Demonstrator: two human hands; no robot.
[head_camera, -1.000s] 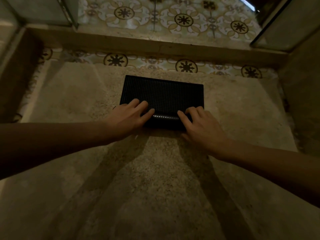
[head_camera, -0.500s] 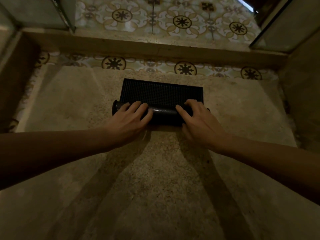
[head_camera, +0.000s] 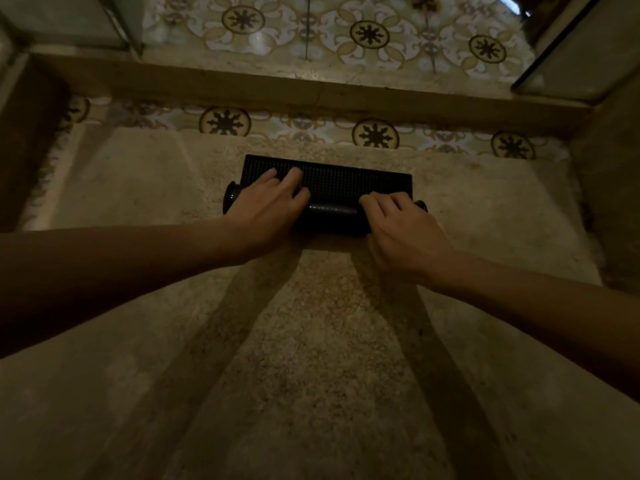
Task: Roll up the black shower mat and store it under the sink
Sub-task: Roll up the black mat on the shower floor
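Observation:
The black shower mat (head_camera: 343,183) lies on the speckled shower floor, mostly wound into a thick roll at its near edge, with a narrow studded strip still flat beyond. My left hand (head_camera: 268,209) lies over the left part of the roll, fingers reaching onto the flat strip. My right hand (head_camera: 398,226) presses on the right part of the roll, fingers curled over its top. The roll's two ends stick out past both hands. No sink is in view.
A raised stone curb (head_camera: 311,95) crosses the far side, with patterned floor tiles (head_camera: 367,32) beyond it. Glass panels (head_camera: 585,53) stand at the upper right and upper left. Dark walls close in on both sides.
Both hands have pushed the roll away from me. The roll has grown thicker and the flat part of the mat has shrunk to a narrow strip.

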